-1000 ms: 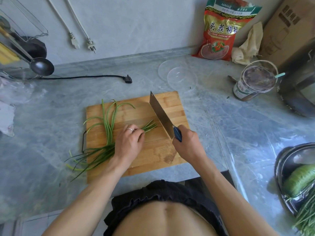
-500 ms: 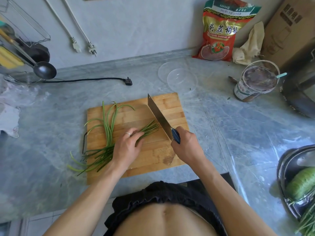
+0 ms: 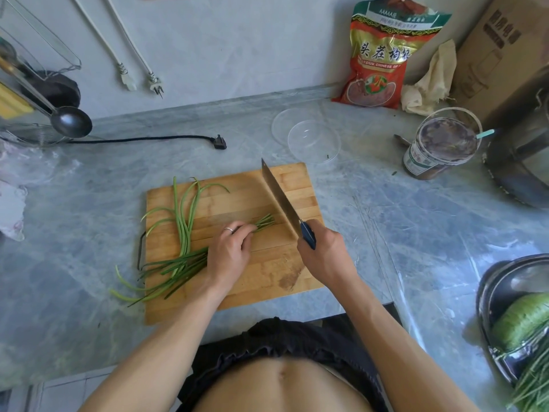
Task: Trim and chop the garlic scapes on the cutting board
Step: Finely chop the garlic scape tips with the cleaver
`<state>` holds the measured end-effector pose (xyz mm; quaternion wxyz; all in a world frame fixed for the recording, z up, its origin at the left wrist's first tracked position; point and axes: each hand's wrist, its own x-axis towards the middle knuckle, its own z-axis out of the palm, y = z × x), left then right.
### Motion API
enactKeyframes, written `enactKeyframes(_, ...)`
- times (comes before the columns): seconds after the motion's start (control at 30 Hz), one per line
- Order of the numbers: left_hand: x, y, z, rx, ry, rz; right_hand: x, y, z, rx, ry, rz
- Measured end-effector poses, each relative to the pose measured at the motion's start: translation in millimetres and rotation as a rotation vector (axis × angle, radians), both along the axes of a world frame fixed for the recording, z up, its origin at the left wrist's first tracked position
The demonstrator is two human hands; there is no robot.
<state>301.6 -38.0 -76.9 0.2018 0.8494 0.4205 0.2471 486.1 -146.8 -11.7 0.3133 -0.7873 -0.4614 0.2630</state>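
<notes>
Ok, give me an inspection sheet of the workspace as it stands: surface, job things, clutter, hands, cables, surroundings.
Surface: grey marble counter, board at its front edge.
Job's things: scapes on the board, some ends overhanging its left edge; cleaver blade beside the bundle's cut ends.
Clutter: clear lids, jar, red bag, cloth.
Hands: left hand holds the bundle down; right hand grips the cleaver.
Cables: black plug on the counter; two white plugs hang on the wall.
Surroundings: ladle left, cardboard box, metal bowl of greens right.

bright, soft daylight, faint shadows, sharp focus, wide-angle bending toward the edges.
</notes>
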Motion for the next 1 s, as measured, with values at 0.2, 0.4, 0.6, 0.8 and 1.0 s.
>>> enactKeyframes(0.2,8.9,0.5,0.4,0.006,0.071,-0.014,-3.7,2.4,-4.9,0.042,-0.008,0.029)
enactKeyframes(0.4,19.6,-3.9,-4.2,0.131,0.145,-0.006,-11.5,-4.5,-6.7,0.023,0.040,0.085)
enactKeyframes(0.6,24.9,4.6,-7.4,0.125,0.073,0.001,0.7,2.7,5.6,-0.113,0.155,0.098)
enactKeyframes(0.8,30.0,1.9,-3.5,0.067,0.050,0.019,-0.1,1.9,1.1,-0.035,0.126,0.117)
enactKeyframes(1.0,34.1,-1.1,-3.1,0.039,0.042,0.056,-4.0,-1.9,-0.7,-0.044,0.118,0.061)
